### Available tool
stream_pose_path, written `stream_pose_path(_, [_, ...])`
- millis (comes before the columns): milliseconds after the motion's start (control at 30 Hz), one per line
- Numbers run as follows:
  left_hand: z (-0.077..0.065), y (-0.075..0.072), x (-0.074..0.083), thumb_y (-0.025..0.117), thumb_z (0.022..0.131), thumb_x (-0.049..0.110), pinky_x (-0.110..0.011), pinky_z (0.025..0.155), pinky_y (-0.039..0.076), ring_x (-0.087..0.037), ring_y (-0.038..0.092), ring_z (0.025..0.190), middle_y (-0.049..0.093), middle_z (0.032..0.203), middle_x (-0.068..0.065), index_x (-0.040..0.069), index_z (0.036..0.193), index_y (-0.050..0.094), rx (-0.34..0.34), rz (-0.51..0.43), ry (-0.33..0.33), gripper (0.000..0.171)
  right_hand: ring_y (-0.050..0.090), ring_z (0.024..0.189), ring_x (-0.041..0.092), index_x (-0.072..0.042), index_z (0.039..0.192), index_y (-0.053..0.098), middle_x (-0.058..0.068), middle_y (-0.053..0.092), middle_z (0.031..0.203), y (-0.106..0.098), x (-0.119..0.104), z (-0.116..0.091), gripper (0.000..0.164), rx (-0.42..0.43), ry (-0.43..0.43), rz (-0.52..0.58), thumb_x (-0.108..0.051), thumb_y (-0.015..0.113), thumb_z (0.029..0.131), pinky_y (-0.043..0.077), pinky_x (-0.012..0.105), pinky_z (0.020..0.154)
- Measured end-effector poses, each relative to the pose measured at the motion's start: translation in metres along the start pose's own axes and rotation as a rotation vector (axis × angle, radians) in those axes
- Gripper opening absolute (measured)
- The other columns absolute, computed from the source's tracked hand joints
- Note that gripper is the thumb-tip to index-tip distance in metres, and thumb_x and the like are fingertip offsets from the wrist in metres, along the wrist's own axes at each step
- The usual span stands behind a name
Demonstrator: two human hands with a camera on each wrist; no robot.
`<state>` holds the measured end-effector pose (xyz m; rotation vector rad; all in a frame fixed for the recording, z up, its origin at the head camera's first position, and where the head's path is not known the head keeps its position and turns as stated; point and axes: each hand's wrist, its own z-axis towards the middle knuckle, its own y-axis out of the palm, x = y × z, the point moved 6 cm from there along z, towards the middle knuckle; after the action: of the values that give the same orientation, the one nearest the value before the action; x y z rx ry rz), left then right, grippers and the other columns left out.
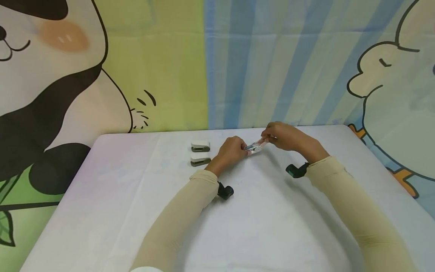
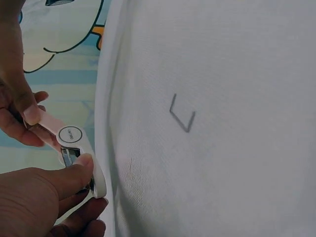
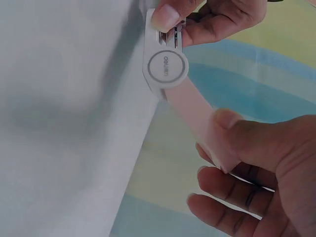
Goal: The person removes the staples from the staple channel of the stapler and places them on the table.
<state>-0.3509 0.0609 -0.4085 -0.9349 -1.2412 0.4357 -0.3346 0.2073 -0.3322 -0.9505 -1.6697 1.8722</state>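
Both hands hold a small pink-and-white stapler (image 1: 257,147) above the far part of the table. Its pink arm is swung out at an angle from the white body, around a round hinge disc (image 3: 168,66). My left hand (image 1: 231,152) pinches the white body, thumb over the metal staple channel (image 2: 70,156). The pink arm's far end is pinched between thumb and fingers of my right hand (image 1: 289,138); in the right wrist view its other fingers sit loosely curled below. Left of the hands, two white-and-grey staplers (image 1: 200,146) lie one in front of the other.
A white cloth covers the table (image 1: 272,226). Behind it hangs a printed curtain (image 1: 176,75) with cartoon animals and stripes. Each wrist wears a black camera mount, the left one (image 1: 225,191) close over the cloth. An angular dark mark (image 2: 188,129) shows on the white cloth.
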Motion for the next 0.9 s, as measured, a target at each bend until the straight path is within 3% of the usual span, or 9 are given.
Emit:
stream_pose_path(200, [0.01,0.005,-0.002,0.074,0.088,0.028,-0.03,0.069,0.043,-0.015,0.053,0.081,0.065,0.088,0.001,0.01,0.1,0.076,0.05,0.066,-0.064,0.022,0.059,0.097,0.031,0.005,0.115,0.067,0.015,0.061,0.104,0.003,0.008,0.009,0.023,-0.038,0.057,-0.004,0.004,0.063,0.092,0.05,0.042,0.082])
stream_pose_path(467, [0.013,0.013,0.0,0.074,0.088,0.024,-0.031,0.072,0.045,-0.016,0.056,0.081,0.067,0.091,-0.001,0.007,0.104,0.076,0.103,-0.004,-0.098,0.023,0.059,0.101,0.034,0.005,0.119,0.066,0.017,0.062,0.108,0.019,0.03,0.008,0.025,-0.099,0.162,0.054,0.001,0.06,0.095,0.049,0.045,0.083])
stream_pose_path(667, [0.013,0.014,0.001,0.075,0.088,0.022,-0.03,0.072,0.046,-0.016,0.057,0.08,0.067,0.094,-0.003,0.005,0.104,0.075,0.117,-0.014,-0.097,0.023,0.059,0.1,0.034,0.004,0.118,0.067,0.018,0.063,0.111,0.024,0.041,0.006,0.025,-0.083,0.153,0.095,0.0,0.061,0.094,0.047,0.046,0.083])
stream_pose_path(900, [0.011,0.014,0.005,0.074,0.088,0.02,-0.029,0.074,0.045,-0.016,0.055,0.083,0.065,0.096,-0.005,0.003,0.102,0.074,0.118,-0.011,-0.089,0.022,0.059,0.097,0.033,0.005,0.116,0.068,0.019,0.064,0.109,0.021,0.038,0.008,0.024,-0.077,0.14,0.079,0.0,0.061,0.093,0.047,0.047,0.083])
